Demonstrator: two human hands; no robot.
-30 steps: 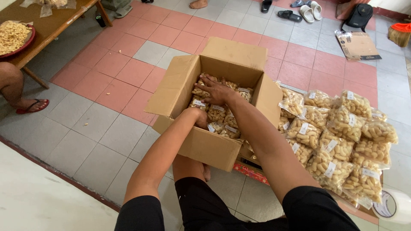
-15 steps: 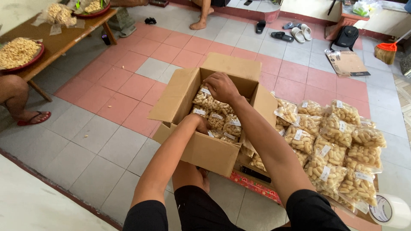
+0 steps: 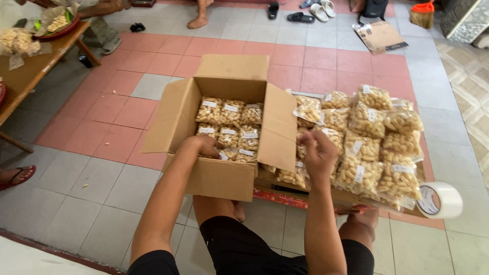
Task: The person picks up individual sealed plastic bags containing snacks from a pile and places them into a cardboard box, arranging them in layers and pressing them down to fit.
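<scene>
We look down on an open cardboard box [image 3: 224, 127] standing on the tiled floor [image 3: 102, 173], its four flaps spread outward. Inside it, clear snack bags [image 3: 229, 122] with small white labels lie flat in rows, filling the box nearly to the rim; the contents look like pale, puffed pieces.

Our left hand [image 3: 206, 146] rests at the near rim of the box, fingers curled down onto the bags at that edge; whether they grip a bag or only press on it we cannot tell. Our right hand [image 3: 318, 155] is just outside the box, beyond its right flap, over a heap of the same bagged snacks [image 3: 372, 137]. Its fingers are loosely bent and slightly apart, closed on nothing we can see.

That heap lies right of the box on a low board with a red edge [image 3: 285, 196], the bags piled several deep. A roll of white tape [image 3: 440, 200] sits at the far right end of the board, well away from the box.

Left of the box, a wooden table [image 3: 30, 76] carries a red basket [image 3: 58, 25] of loose snacks and a clear bag of the same. Beyond the box, a flattened carton [image 3: 379, 36] lies on the floor.
</scene>
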